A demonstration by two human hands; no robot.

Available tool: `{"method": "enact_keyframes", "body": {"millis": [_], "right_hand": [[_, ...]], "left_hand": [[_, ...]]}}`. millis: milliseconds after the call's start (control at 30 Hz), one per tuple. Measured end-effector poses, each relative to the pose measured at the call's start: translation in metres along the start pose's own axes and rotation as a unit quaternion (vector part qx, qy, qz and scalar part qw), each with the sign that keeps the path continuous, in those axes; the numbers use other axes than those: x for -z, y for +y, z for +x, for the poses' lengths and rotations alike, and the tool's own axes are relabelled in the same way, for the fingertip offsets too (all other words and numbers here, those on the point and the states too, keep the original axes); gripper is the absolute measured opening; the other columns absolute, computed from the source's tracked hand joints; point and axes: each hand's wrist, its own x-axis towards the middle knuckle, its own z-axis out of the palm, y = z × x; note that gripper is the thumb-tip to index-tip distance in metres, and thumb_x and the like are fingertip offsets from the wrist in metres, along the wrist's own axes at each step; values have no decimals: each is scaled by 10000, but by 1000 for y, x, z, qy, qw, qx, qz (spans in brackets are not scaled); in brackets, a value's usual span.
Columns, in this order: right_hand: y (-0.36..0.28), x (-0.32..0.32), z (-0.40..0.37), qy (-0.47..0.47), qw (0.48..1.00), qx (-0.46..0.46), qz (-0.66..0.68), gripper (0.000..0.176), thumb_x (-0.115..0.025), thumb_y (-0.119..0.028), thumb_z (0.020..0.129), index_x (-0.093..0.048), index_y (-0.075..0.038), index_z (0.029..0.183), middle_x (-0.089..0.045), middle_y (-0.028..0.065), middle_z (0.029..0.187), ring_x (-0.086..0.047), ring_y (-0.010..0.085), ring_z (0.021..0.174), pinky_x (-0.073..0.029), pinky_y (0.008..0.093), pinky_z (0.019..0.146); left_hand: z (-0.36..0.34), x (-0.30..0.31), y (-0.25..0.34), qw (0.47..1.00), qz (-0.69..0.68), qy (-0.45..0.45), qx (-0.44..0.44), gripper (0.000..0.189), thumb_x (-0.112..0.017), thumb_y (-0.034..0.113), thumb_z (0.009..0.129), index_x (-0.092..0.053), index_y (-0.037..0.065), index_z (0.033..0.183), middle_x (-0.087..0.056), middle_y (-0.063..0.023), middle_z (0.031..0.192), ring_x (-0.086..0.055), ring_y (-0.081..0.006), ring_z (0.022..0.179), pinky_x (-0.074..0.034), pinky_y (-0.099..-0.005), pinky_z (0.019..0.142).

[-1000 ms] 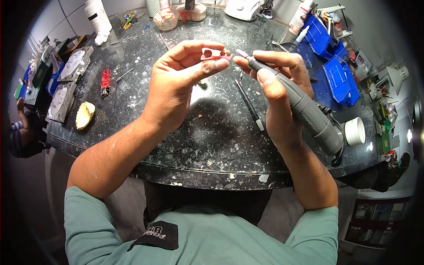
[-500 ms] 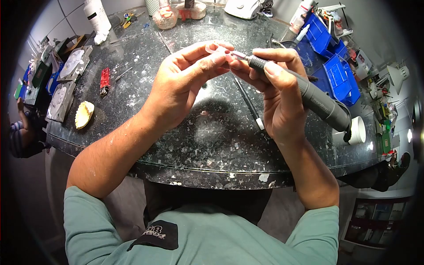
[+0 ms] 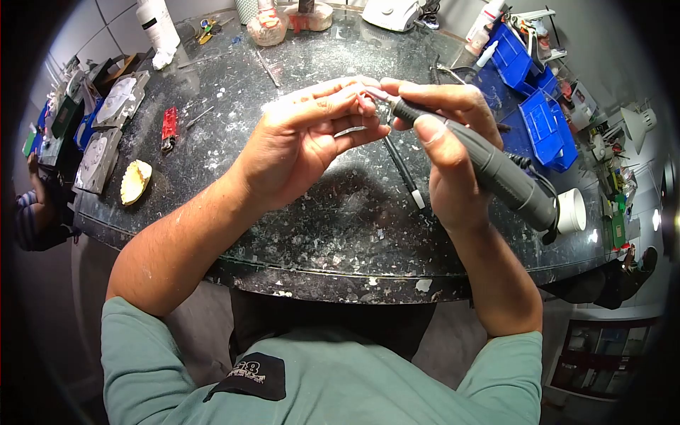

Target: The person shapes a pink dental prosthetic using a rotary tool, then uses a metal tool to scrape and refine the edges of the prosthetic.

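My left hand (image 3: 294,138) pinches a small pink denture piece (image 3: 365,105) between thumb and fingers, above the dark bench; much of the piece is hidden by the fingers. Wrapped around a grey rotary handpiece (image 3: 499,166) is my right hand (image 3: 457,156), thumb along its top. The tool's pinkish grinding tip (image 3: 377,93) points left and meets the piece at my left fingertips. Under the hands lies a black pen-like stick (image 3: 402,170) with a white end. A yellowish dental cast (image 3: 135,182) rests on the bench left of my left forearm.
Plaster-smeared grey blocks (image 3: 99,159) and a red tool (image 3: 169,127) lie at left. Blue bins (image 3: 549,131) and a white cup (image 3: 571,211) stand at right. A glass jar (image 3: 267,30) and a white bottle (image 3: 156,28) are at the back. Another person's arm (image 3: 33,164) shows far left.
My left hand has turned, its lower fingers now stretched apart under the denture piece, which sits at a different angle. The handpiece has shifted slightly down with my right hand.
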Motion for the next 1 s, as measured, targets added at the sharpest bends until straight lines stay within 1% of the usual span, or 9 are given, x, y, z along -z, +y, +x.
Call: {"method": "enact_keyframes", "body": {"millis": [67, 200, 267, 500, 567, 700, 800, 867, 1000], "right_hand": [[-2, -1, 0, -12, 999, -19, 24, 242, -563, 13, 851, -576, 60, 1088, -646, 172, 1080, -642, 188, 994, -502, 317, 912], [1, 2, 0, -26, 1000, -6, 7, 241, -567, 4, 853, -580, 56, 1088, -640, 164, 1080, -635, 189, 1005, -504, 315, 908], [5, 3, 0, -30, 1000, 3, -6, 231, -576, -1, 851, -596, 45, 1076, -630, 162, 1089, -625, 190, 1026, -503, 310, 907], [2, 2, 0, -27, 1000, -11, -11, 213, -599, 2, 819, -642, 34, 1025, -623, 167, 1075, -607, 203, 1054, -482, 319, 928], [4, 5, 1, -50, 996, 21, -64, 217, -616, -8, 796, -658, 29, 1005, -627, 148, 1066, -584, 218, 1082, -458, 337, 946], [2, 3, 1, -43, 998, 15, -33, 218, -626, -22, 783, -667, 24, 993, -639, 124, 1045, -565, 231, 1099, -442, 349, 953], [4, 4, 1, -28, 998, 10, -47, 219, -621, -20, 781, -668, 22, 991, -648, 111, 1021, -568, 230, 1096, -451, 345, 941], [6, 6, 2, -36, 997, 33, -67, 220, -619, -19, 775, -674, 16, 985, -653, 109, 1005, -564, 232, 1095, -448, 350, 942], [4, 6, 4, -38, 996, 33, -70, 205, -620, -31, 773, -684, 9, 964, -655, 105, 1004, -565, 238, 1084, -439, 363, 949]], "left_hand": [[0, 1, 0, 1000, -23, -3, 3, 346, -521, 152, 959, -520, -70, 1224, -629, -74, 989, -612, -159, 977, -463, -407, 997], [-1, -1, 2, 1000, -24, 1, 9, 347, -524, 150, 957, -519, -70, 1225, -627, -68, 985, -609, -143, 956, -462, -406, 1002], [-2, -6, 5, 1000, 5, -3, 5, 348, -526, 145, 956, -516, -78, 1222, -623, -61, 970, -605, -134, 931, -464, -412, 1001], [-3, -6, 4, 1000, -9, 8, 4, 334, -527, 146, 953, -530, -86, 1193, -606, -52, 951, -599, -131, 927, -466, -399, 994], [-3, -8, 4, 1000, 5, 23, 2, 320, -527, 146, 952, -536, -81, 1178, -599, -49, 943, -598, -128, 930, -469, -405, 990], [-3, -10, 5, 1000, 6, 26, -1, 297, -529, 142, 951, -543, -73, 1155, -596, -48, 935, -598, -126, 922, -477, -407, 976], [-2, -5, 3, 1000, -19, 2, 2, 280, -531, 140, 949, -550, -65, 1138, -592, -47, 928, -597, -127, 914, -480, -397, 967], [-2, -6, 3, 1000, -19, -8, -1, 280, -531, 138, 948, -549, -66, 1139, -591, -46, 925, -597, -128, 906, -479, -394, 965], [-2, -6, 2, 1000, 5, 15, -1, 312, -537, 138, 945, -537, -77, 1170, -597, -49, 936, -599, -129, 915, -480, -391, 961]]}}
